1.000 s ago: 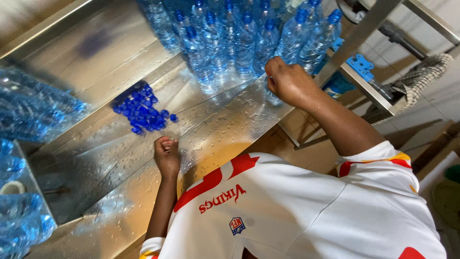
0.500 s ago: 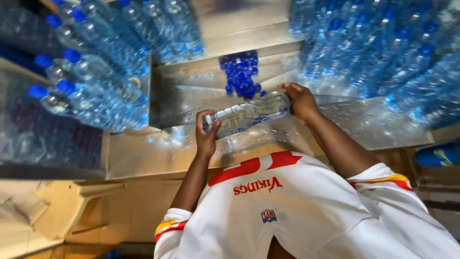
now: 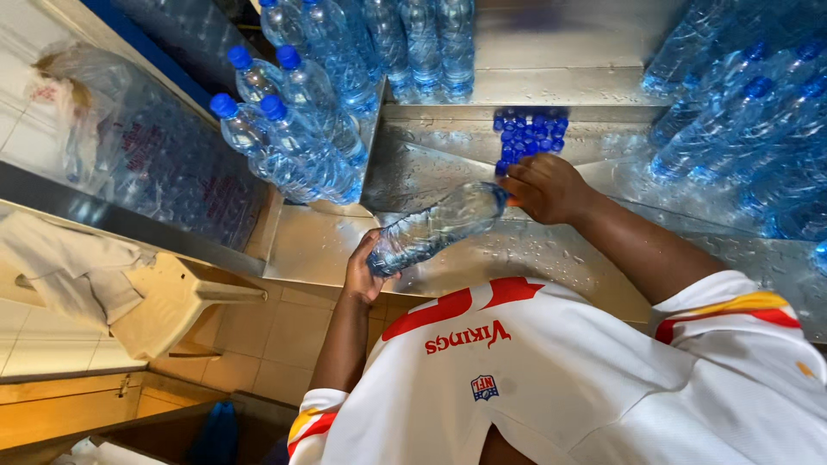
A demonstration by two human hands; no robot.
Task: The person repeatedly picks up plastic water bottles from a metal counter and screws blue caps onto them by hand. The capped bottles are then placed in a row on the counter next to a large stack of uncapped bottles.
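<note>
A clear plastic water bottle (image 3: 435, 228) lies tilted between both hands above a wet steel counter (image 3: 482, 267). My left hand (image 3: 363, 271) grips the bottle's base. My right hand (image 3: 544, 188) is closed around its neck and cap end. Just beyond my right hand lies a small pile of loose blue caps (image 3: 527, 138) on the counter.
Capped bottles with blue lids (image 3: 293, 129) are stacked at the left, more bottles (image 3: 413, 43) stand at the back, and another heap (image 3: 741, 129) lies at the right. A clear bag of bottles (image 3: 164, 164) sits further left. A tiled floor and a beige stool (image 3: 172, 301) are below.
My left hand has slid from the bottle's neck to its base, and my right hand now holds the cap end near the pile of caps. The camera has swung right.
</note>
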